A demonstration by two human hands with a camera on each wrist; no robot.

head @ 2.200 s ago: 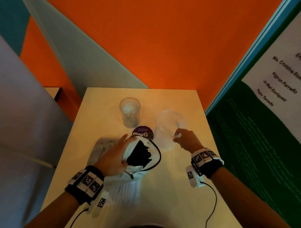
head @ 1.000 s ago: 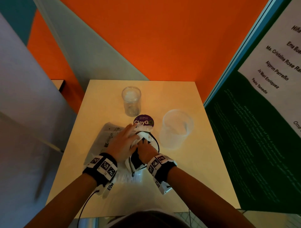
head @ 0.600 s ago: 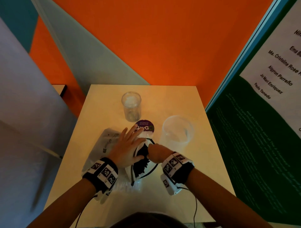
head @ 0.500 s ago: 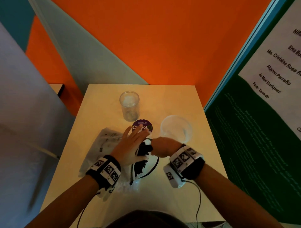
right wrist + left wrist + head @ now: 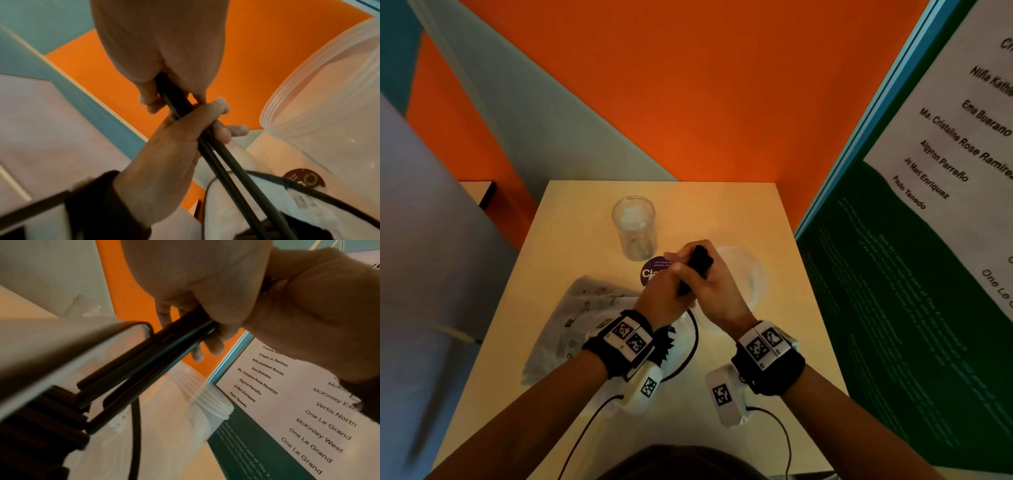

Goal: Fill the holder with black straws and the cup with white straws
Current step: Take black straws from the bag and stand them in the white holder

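Observation:
A bundle of black straws [image 5: 698, 265] is lifted above the table, and both hands grip it. My left hand [image 5: 671, 275] curls round its lower part; my right hand [image 5: 717, 274] grips it just above. In the left wrist view the black straws [image 5: 156, 353] run down into the white bag. The right wrist view shows the left hand [image 5: 185, 138] wrapped round the straws [image 5: 226, 172]. The clear tall holder [image 5: 635, 226] stands behind the hands. The frosted cup [image 5: 751, 274] stands to their right, partly hidden.
The white bag of black straws [image 5: 681, 346] lies under my wrists. A second plastic bag [image 5: 578, 318] lies to the left. A purple sticker [image 5: 652, 272] marks the table [image 5: 774, 342]. An orange wall stands behind and a green poster board [image 5: 893, 308] to the right.
My right hand went from the cup into the bag and came up with a bundle of black straws. My left hand left the bag and took hold of the bundle too.

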